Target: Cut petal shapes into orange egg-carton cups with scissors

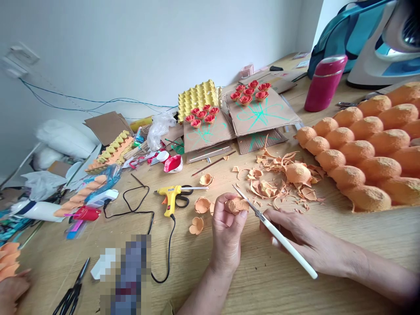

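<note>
Between the thumb and fingers of my left hand is an orange egg carton cup. My right hand grips scissors with white handles, their blades close beside the cup. Whether the blades touch it I cannot tell. Left of my left hand lie petal-shaped cups, cut from the same orange pulp. Beyond my right hand, a heap of orange scraps surrounds an uncut cup. A large orange egg tray rests at the right.
A yellow glue gun lies left with its cord. Red flowers stand on cardboard sheets at the back. A magenta bottle is back right. Black scissors and another person's hand are lower left.
</note>
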The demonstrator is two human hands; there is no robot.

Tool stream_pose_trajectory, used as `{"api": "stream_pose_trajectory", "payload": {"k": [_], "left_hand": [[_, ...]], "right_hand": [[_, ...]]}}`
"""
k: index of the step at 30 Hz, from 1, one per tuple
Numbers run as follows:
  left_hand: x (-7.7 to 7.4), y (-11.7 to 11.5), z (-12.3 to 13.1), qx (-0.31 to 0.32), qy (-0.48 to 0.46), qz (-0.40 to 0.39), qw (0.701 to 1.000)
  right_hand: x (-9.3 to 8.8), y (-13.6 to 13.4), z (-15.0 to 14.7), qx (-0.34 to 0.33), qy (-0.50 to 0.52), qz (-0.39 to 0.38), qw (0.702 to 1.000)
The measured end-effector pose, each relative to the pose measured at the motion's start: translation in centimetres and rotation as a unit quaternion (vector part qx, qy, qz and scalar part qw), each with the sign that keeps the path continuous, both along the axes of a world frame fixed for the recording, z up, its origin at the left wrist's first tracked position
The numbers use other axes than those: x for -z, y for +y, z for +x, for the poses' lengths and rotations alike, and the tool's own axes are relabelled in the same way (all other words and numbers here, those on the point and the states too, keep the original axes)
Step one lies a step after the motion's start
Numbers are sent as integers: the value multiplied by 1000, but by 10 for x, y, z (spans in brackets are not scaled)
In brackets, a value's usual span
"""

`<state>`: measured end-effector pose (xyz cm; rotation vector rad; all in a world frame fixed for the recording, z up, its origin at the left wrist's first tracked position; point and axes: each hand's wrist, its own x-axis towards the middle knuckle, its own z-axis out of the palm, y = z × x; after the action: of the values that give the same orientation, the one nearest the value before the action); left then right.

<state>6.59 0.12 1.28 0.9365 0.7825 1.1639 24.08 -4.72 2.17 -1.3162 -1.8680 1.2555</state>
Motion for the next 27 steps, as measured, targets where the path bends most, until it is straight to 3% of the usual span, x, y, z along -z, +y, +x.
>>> {"api": "stream_pose_trajectory", "payload": {"k": [12, 27], "left_hand": [[-1, -4, 1, 13, 22, 43, 999], [-4, -1, 0, 26, -6, 9, 1000]], "right_hand": [[6, 1, 2, -11, 2, 46, 999], [4, 1, 3, 0, 0, 56, 998]]}}
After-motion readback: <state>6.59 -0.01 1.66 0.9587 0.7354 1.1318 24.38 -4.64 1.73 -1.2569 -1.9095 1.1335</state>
